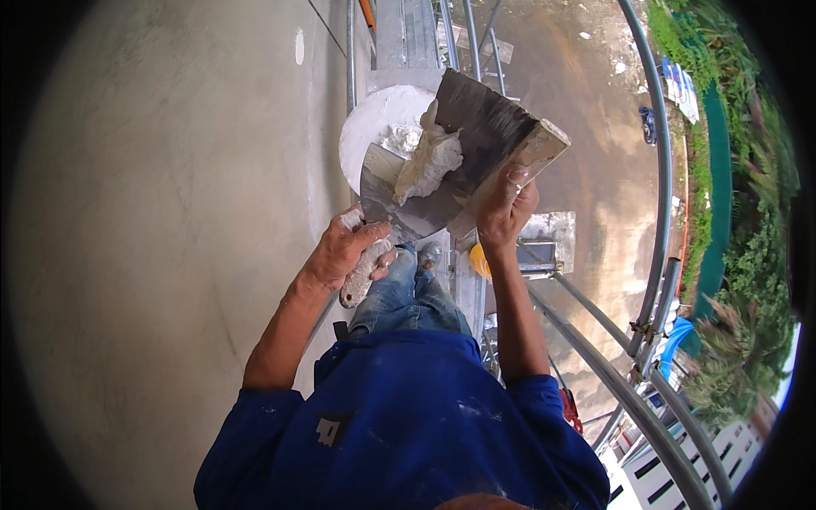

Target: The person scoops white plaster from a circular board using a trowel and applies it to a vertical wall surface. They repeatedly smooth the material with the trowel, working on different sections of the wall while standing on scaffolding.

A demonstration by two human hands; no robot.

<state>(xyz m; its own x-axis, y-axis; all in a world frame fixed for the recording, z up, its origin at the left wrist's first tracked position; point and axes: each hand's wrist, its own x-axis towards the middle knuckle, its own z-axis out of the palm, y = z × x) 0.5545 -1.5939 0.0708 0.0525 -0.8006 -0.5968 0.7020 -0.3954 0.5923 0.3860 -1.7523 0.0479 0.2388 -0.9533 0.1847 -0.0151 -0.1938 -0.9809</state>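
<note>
My left hand (344, 252) is wrapped round the plaster-caked handle of a putty knife (380, 194), its broad blade pointing away from me. In my right hand (508, 208) is a wide plastering blade (480, 110), gripped by the pale, crusted strip along its edge. The two blades meet or overlap in front of me. A thick lump of white plaster (432, 161) sits where they come together; I cannot tell which blade carries most of it. Just beyond them stands a round white tub (361, 127) with more white paste inside, partly hidden by the blades.
A smooth grey wall (170, 212) rises close on my left. I stand on a narrow scaffold walkway (404, 38). Metal scaffold tubes (663, 170) run along the right, with ground (569, 93) far below. A yellow object (480, 261) is near my feet, beneath my right forearm.
</note>
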